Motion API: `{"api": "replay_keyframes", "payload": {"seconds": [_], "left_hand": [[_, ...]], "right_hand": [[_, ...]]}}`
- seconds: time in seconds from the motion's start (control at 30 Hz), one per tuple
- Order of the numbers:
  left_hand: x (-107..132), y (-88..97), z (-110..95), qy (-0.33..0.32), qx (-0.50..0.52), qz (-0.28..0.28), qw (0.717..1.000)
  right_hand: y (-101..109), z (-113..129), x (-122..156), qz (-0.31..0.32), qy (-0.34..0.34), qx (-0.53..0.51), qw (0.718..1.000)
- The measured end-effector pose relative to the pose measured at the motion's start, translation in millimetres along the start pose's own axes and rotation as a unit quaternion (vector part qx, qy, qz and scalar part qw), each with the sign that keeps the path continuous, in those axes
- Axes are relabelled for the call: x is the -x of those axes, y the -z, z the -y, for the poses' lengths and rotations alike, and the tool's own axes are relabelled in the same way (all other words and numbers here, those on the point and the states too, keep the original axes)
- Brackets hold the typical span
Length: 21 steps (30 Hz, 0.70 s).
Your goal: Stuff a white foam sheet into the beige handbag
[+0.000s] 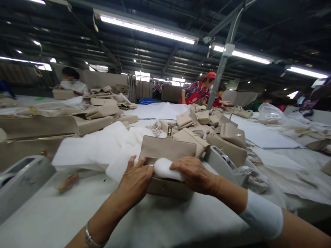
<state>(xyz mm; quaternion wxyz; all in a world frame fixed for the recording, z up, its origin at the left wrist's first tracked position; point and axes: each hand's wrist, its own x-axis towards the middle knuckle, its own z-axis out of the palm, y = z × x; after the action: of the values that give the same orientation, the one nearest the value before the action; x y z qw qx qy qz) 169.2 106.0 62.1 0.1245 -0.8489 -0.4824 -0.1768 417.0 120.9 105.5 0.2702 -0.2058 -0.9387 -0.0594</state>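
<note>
A beige handbag (168,148) with a gold clasp lies open on the white table, its flap raised. My left hand (136,181) grips the bag's near left edge, fingers curled on the rim. My right hand (193,172) presses a wad of white stuffing (164,168) into the bag's opening, fingers bent over it. A sheet of white wrapping material (103,148) lies just left of the bag.
Several more beige bags (227,132) are piled behind and to the right, others stacked at left (95,122). A grey tape dispenser (221,158) stands right of the bag, another grey one (20,179) at the near left. People work at the far tables.
</note>
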Motion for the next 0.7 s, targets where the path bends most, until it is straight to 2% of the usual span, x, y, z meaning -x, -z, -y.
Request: {"api": "replay_keyframes", "payload": {"seconds": [0.13, 0.27, 0.4, 0.6, 0.7], "left_hand": [[-3.4, 0.9, 0.2, -0.021, 0.017, 0.031, 0.999], [-2.0, -4.3, -0.2, 0.001, 0.022, 0.042, 0.999], [0.7, -5.6, 2.3, 0.014, 0.053, 0.044, 0.998], [-6.2, 1.6, 14.9, -0.001, 0.082, 0.097, 0.992], [-7.5, -1.7, 15.2, -0.018, 0.074, 0.075, 0.994]], "right_hand": [[8.5, 8.7, -9.4, 0.096, 0.026, 0.034, 0.994], [11.3, 16.6, -16.5, 0.187, 0.076, 0.081, 0.976], [8.0, 16.9, -21.3, 0.213, 0.046, -0.012, 0.976], [11.8, 24.6, -30.9, 0.272, 0.068, -0.094, 0.955], [12.7, 24.5, -28.7, 0.284, 0.042, -0.136, 0.948]]}}
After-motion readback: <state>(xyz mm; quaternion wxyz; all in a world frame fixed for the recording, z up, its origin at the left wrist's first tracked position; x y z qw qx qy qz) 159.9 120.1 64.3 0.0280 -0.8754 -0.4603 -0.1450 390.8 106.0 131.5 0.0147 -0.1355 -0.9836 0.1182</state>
